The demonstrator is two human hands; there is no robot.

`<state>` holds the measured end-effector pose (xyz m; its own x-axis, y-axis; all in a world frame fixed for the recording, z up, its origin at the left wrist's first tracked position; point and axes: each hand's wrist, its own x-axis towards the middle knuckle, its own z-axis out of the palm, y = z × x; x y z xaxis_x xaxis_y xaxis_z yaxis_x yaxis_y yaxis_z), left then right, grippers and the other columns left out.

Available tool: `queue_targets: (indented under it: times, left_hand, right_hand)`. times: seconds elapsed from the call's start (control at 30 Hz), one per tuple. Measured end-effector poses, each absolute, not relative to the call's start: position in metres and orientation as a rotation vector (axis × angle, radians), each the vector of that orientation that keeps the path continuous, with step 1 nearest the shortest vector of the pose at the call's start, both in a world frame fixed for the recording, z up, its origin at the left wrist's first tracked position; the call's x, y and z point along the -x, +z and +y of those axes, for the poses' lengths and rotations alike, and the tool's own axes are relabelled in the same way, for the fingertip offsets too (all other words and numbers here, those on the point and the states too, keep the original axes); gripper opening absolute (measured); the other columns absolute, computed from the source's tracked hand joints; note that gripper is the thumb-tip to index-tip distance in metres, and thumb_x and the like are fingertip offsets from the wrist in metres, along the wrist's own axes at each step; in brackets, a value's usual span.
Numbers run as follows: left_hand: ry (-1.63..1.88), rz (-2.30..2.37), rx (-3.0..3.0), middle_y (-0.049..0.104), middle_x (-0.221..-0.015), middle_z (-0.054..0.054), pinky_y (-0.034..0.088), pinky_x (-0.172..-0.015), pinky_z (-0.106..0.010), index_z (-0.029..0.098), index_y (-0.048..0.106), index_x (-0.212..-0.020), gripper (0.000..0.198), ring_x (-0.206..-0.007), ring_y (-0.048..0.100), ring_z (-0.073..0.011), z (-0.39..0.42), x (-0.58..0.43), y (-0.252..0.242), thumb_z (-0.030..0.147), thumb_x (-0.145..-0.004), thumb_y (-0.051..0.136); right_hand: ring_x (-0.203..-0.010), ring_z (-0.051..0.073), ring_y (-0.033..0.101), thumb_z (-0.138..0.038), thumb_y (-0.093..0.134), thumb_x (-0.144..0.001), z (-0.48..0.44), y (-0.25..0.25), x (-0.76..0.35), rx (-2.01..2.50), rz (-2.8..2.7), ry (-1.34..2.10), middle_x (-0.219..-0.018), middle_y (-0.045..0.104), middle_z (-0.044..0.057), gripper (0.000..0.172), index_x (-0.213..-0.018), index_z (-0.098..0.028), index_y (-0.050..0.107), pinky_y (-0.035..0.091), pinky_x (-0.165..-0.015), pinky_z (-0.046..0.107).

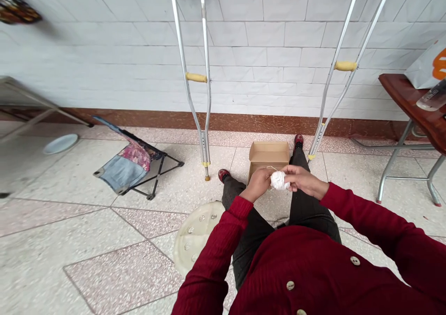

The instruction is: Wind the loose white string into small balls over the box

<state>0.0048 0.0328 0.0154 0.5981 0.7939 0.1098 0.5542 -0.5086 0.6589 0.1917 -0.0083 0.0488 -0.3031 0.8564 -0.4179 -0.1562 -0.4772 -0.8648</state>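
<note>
Yarn (278,180), seemingly, wound into a white ball, sits nearer us than the open brown cardboard box (269,153). Our right hand (304,180) pinches it; how closed our left hand (259,185) is, we cannot tell. Light and soft, we expect, best cradled round its middle.

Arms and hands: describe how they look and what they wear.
Both arms wear long, deep-red knit sleeves, the left sleeve and right sleeve matching, with a ribbed texture and plain cuffs at the wrists. The left hand and right hand are bare, without gloves. Small details on the fingers can't be made out.
</note>
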Motion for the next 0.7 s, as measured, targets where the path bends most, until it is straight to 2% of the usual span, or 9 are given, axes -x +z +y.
queue_targets:
  times: [0.13, 0.3, 0.4, 0.57, 0.7]
  left_hand:
    - [0.328, 0.845, -2.706, 0.07, -0.076, -0.005, 0.037, -0.097, -0.037, 0.017, 0.069, -0.076, 0.016, -0.078, 0.063, -0.0191, 0.041, -0.011, 0.023, 0.018, -0.087, 0.058]
    - [0.169, 0.729, -2.932, 0.067, -0.07, -0.004, 0.034, -0.101, -0.041, 0.018, 0.068, -0.076, 0.017, -0.07, 0.061, -0.0171, 0.051, -0.013, 0.03, 0.018, -0.089, 0.057]
    - [0.154, 0.714, -2.974, 0.067, -0.071, -0.004, 0.033, -0.103, -0.041, 0.018, 0.068, -0.077, 0.018, -0.074, 0.06, -0.0178, 0.061, -0.005, 0.038, 0.015, -0.088, 0.055]
    - [0.296, 0.914, -2.953, 0.066, -0.083, -0.007, 0.03, -0.107, -0.045, 0.015, 0.067, -0.078, 0.022, -0.093, 0.059, -0.021, 0.066, -0.002, 0.056, 0.015, -0.09, 0.049]
    - [0.373, 0.984, -2.612, 0.067, -0.079, -0.005, 0.04, -0.095, -0.038, 0.015, 0.067, -0.073, 0.026, -0.081, 0.06, -0.0184, 0.049, -0.014, 0.053, 0.02, -0.091, 0.049]
  right_hand:
    - [-0.037, 0.006, 0.048, -0.014, 0.066, -0.063, -0.016, 0.041, -0.195, 1.354, -1.106, 1.864, -0.059, 0.06, -0.004, 0.022, -0.084, -0.016, 0.059, 0.031, -0.032, 0.015]
    - [-0.034, 0.006, 0.048, -0.013, 0.066, -0.061, -0.007, 0.052, -0.2, 1.366, -1.371, 2.053, -0.058, 0.06, -0.006, 0.026, -0.086, -0.016, 0.059, 0.031, -0.03, 0.015]
    - [-0.034, 0.006, 0.048, -0.014, 0.065, -0.063, -0.008, 0.045, -0.202, 1.354, -1.365, 2.109, -0.056, 0.06, -0.006, 0.023, -0.085, -0.016, 0.059, 0.03, -0.029, 0.014]
    - [-0.031, 0.007, 0.045, -0.009, 0.069, -0.063, 0.0, 0.006, -0.204, 1.587, -1.164, 1.779, -0.045, 0.056, -0.006, 0.017, -0.074, -0.015, 0.057, 0.028, -0.027, 0.014]
    - [-0.035, 0.008, 0.049, -0.012, 0.068, -0.07, 0.023, -0.006, -0.205, 1.59, -0.763, 1.532, -0.045, 0.057, -0.006, 0.018, -0.076, -0.017, 0.053, 0.036, -0.032, 0.015]
